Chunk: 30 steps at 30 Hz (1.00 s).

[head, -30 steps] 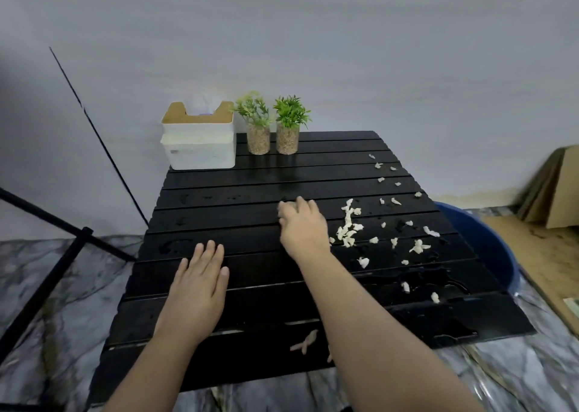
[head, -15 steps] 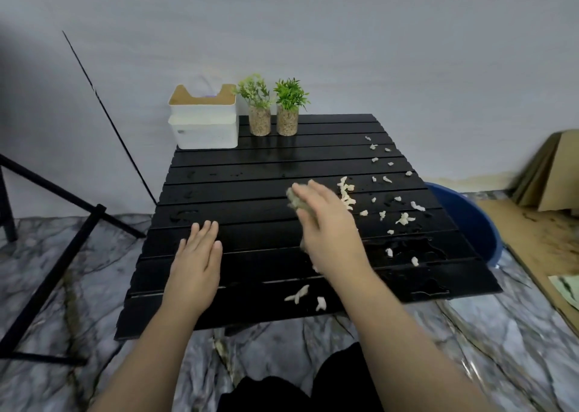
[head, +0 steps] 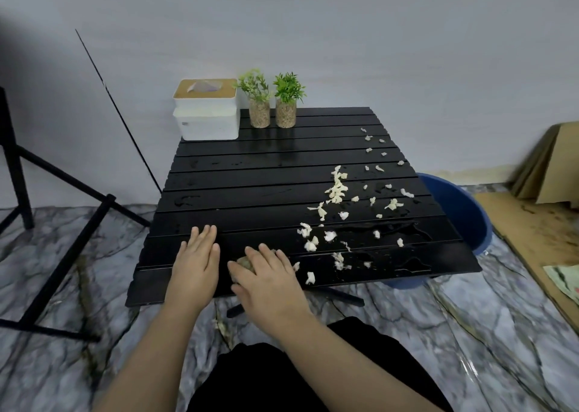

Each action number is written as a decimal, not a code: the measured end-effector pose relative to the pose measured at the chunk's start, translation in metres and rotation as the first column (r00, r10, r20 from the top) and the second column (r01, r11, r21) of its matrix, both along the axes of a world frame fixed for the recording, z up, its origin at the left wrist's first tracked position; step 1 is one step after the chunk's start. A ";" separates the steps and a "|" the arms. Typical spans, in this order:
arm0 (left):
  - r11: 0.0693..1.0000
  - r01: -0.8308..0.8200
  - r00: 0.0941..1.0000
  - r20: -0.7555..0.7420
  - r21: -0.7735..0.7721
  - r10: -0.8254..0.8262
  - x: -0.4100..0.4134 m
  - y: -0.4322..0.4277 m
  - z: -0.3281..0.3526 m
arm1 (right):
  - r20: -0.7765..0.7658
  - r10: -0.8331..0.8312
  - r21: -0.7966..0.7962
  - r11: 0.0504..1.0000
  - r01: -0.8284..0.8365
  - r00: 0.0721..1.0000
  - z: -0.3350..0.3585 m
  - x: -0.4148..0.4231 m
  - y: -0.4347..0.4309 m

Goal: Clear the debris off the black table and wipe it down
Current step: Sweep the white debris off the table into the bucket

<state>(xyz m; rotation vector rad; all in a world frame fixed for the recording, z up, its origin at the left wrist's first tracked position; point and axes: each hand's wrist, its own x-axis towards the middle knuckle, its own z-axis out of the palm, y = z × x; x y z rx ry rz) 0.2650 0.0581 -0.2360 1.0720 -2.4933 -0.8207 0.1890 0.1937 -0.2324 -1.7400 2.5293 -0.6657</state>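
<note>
Near the front edge of the desk (head: 250,167): two grips, one wad.
My left grip (head: 195,264) lies flat, fingers straight; my right grip (head: 266,277) curls over the wad (head: 245,262); dozens of pale scraps (head: 336,189) litter the right half.

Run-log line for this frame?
left hand flat on black table | right hand grips cloth at near edge | white debris scattered on right half

1. We see a black table (head: 250,173) with a slat pattern.
2. Its debris (head: 336,189) is cream-white.
3. The cloth (head: 246,263) is olive-brown.
4. The basin (head: 454,205) is blue.
5. The floor (head: 94,364) has grey marble veins.
</note>
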 end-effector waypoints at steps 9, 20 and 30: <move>0.993 0.070 0.993 0.098 -0.095 -0.060 -0.038 0.025 -0.004 | 0.030 -0.271 -0.043 0.961 0.272 0.962 0.005 -0.142 0.044; 0.989 0.109 0.990 0.103 -0.100 -0.099 -0.071 0.027 -0.010 | 0.052 -0.181 -0.120 0.975 0.186 0.982 0.011 -0.069 0.052; 0.994 0.107 0.993 0.045 -0.038 -0.105 -0.071 0.026 -0.007 | 0.106 -0.229 -0.095 0.966 0.239 0.968 0.004 -0.102 0.056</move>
